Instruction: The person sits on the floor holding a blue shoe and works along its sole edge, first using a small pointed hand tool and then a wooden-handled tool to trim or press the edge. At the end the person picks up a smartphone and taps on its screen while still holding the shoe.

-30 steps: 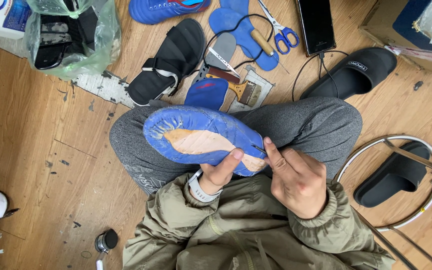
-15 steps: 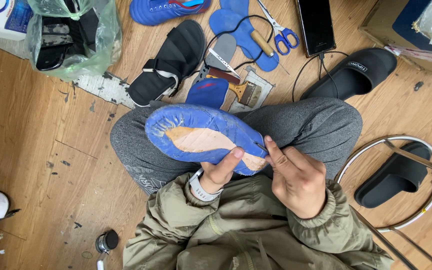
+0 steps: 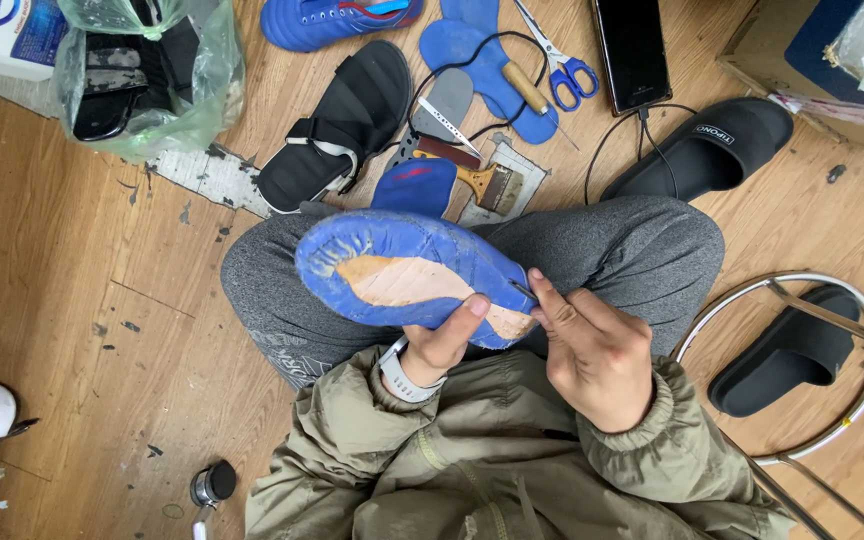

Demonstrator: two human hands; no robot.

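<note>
- Two hands are meeting at one blue shoe (image 3: 407, 280), which is lying sole-up across the lap of a person sitting cross-legged on the wooden floor (image 3: 102, 330).
- The left hand (image 3: 440, 340) is gripping the shoe from below near its heel end, thumb pressing on the edge of the sole, a white watch (image 3: 399, 375) showing at the wrist.
- The right hand (image 3: 592, 355) is pinching at the heel tip of the sole with its fingertips (image 3: 537, 290); a small dark thing may be sitting between them, but I cannot make it out.
- The sole is showing a pale tan patch down its middle, with whitish smears toward the toe.
- Beyond the knees, a black sandal (image 3: 337, 125) is lying just beside a second blue shoe part (image 3: 417, 185) and a brush with a wooden handle (image 3: 482, 183).
- Farther off, blue insoles (image 3: 482, 60), blue-handled scissors (image 3: 562, 55) and a dark phone (image 3: 635, 50) with its cable are lying near one another.
- A black slide (image 3: 707, 150) is resting to the person's right of the knee, and another black slide (image 3: 787, 355) is sitting inside a metal ring frame (image 3: 752, 285).
- A clear green bag (image 3: 147, 80) holding dark footwear is standing well apart at the far left.
</note>
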